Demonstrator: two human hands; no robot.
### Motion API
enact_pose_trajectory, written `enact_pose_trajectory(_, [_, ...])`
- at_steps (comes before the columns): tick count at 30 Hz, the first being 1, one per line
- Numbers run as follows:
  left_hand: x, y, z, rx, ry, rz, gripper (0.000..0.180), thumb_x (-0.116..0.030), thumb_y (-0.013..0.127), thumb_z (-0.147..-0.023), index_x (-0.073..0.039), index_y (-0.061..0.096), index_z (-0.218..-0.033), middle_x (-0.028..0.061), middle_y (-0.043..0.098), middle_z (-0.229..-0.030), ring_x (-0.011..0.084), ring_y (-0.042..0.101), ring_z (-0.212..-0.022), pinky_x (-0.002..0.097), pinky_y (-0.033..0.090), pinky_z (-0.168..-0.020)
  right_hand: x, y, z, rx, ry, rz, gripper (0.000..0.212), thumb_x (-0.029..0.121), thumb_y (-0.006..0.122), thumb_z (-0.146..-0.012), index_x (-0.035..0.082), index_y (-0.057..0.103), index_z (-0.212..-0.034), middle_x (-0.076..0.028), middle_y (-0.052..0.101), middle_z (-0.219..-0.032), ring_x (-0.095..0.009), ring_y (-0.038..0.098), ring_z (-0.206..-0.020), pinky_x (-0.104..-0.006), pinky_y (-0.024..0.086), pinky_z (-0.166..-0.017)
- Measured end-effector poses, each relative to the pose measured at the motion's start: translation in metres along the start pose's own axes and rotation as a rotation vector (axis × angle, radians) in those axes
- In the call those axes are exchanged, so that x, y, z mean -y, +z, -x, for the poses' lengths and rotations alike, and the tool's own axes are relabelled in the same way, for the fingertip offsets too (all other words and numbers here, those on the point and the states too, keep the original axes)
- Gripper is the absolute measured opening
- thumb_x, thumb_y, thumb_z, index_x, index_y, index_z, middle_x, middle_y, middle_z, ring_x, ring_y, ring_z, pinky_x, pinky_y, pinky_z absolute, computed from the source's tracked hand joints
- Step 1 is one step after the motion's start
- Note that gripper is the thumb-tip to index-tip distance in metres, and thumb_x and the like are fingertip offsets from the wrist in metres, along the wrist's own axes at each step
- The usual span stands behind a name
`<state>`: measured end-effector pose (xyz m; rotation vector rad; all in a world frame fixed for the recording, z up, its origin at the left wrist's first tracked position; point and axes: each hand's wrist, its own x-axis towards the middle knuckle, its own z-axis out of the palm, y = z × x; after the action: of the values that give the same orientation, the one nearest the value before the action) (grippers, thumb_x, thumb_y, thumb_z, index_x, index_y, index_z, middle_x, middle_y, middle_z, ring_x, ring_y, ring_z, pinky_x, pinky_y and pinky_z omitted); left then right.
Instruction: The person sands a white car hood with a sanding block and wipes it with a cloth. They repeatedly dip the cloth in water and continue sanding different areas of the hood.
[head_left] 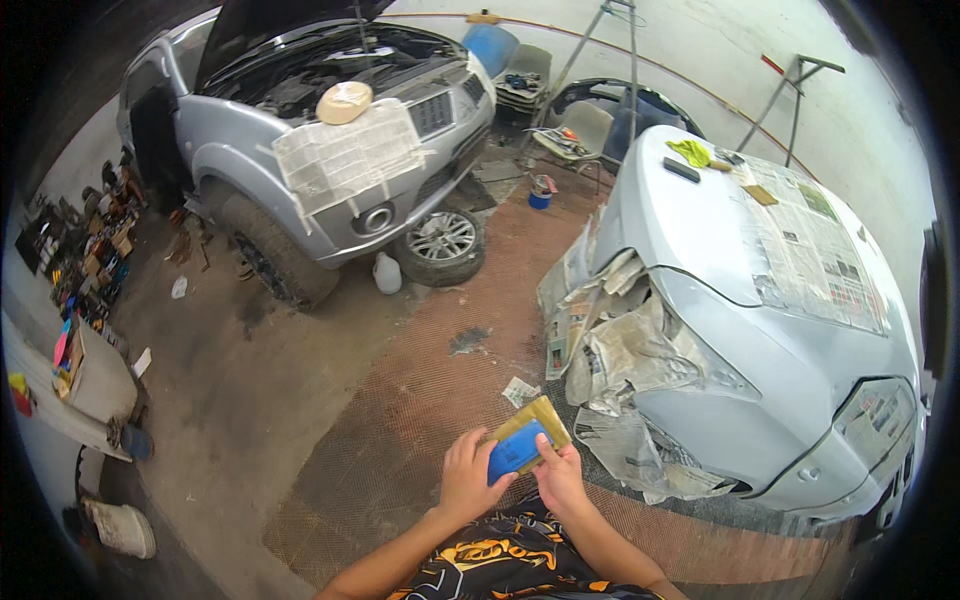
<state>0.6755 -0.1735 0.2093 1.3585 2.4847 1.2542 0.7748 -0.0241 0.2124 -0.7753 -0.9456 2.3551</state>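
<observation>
In front of my body, both hands hold a blue sanding block [512, 453] with a yellow-brown sheet of sandpaper [548, 412] behind it. My left hand [466, 470] is closed around the block's left end. My right hand [560, 478] pinches the right side, its thumb on the block's face and its fingers behind the sheet. The sheet sticks out past the block's upper and right edges. To the right stands a pale silver car [740, 350], its wheel area draped with crumpled masking paper [640, 345].
On the car lie a dark long block [682, 170], a yellow-green cloth [690, 152], a brown sandpaper piece [760, 195] and taped newspaper [815, 255]. A silver SUV [225, 130] with raised hood stands far left, near a loose wheel [443, 246], a white jug [387, 273] and a blue can [540, 197].
</observation>
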Motion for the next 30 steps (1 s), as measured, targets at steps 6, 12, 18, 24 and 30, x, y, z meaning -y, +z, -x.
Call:
enact_pose_trajectory(6, [-0.04, 0.021, -0.057, 0.028, -0.219, 0.308, 0.096, -0.032, 0.09, -0.079, -0.002, 0.04, -0.156, 0.0223, 0.055, -0.142, 0.0421, 0.052, -0.134, 0.0518, 0.039, -0.115, 0.04, -0.018, -0.025, 0.113, 0.016, 0.119, 0.042, 0.011, 0.068, -0.104, -0.002, 0.055, -0.142, -0.008, 0.068, -0.13, -0.017, 0.067, -0.115, -0.0348, 0.053, -0.1])
enact_pose_trajectory(12, [-0.09, 0.038, -0.102, -0.049, -0.016, 0.05, 0.093, -0.029, 0.089, -0.078, -0.005, 0.045, -0.156, 0.0194, 0.054, -0.136, 0.0396, 0.054, -0.123, 0.0514, 0.042, -0.104, 0.098, -0.027, -0.056, 0.192, -0.023, 0.138, 0.039, 0.015, 0.067, -0.105, 0.0, 0.057, -0.14, -0.008, 0.07, -0.127, -0.016, 0.068, -0.113, -0.033, 0.056, -0.096])
enact_pose_trajectory(18, [-0.096, 0.065, -0.1, -0.245, -0.024, -0.133, 0.083, -0.024, 0.086, -0.081, -0.008, 0.049, -0.154, 0.02, 0.052, -0.139, 0.039, 0.052, -0.125, 0.0518, 0.039, -0.104, 0.108, -0.022, -0.068, 0.274, 0.006, 0.086, 0.037, 0.016, 0.069, -0.105, 0.0, 0.058, -0.136, -0.008, 0.07, -0.124, -0.015, 0.068, -0.108, -0.0314, 0.056, -0.09])
enact_pose_trajectory(24, [-0.086, 0.049, -0.087, -0.309, -0.047, -0.168, 0.083, -0.019, 0.083, -0.082, -0.006, 0.047, -0.155, 0.0213, 0.051, -0.141, 0.04, 0.05, -0.127, 0.0524, 0.037, -0.105, 0.089, -0.002, -0.065, 0.294, 0.057, 0.079, 0.031, 0.017, 0.07, -0.105, 0.002, 0.061, -0.13, -0.004, 0.071, -0.117, -0.009, 0.066, -0.099, -0.0259, 0.053, -0.079])
enact_pose_trajectory(30, [-0.072, 0.027, -0.074, -0.258, -0.033, -0.173, 0.089, -0.021, 0.082, -0.079, -0.003, 0.042, -0.157, 0.0237, 0.045, -0.147, 0.0427, 0.046, -0.132, 0.0569, 0.034, -0.109, 0.062, 0.017, -0.056, 0.254, 0.071, 0.102, 0.03, 0.023, 0.066, -0.107, 0.003, 0.061, -0.129, -0.004, 0.07, -0.116, -0.007, 0.065, -0.097, -0.023, 0.052, -0.076])
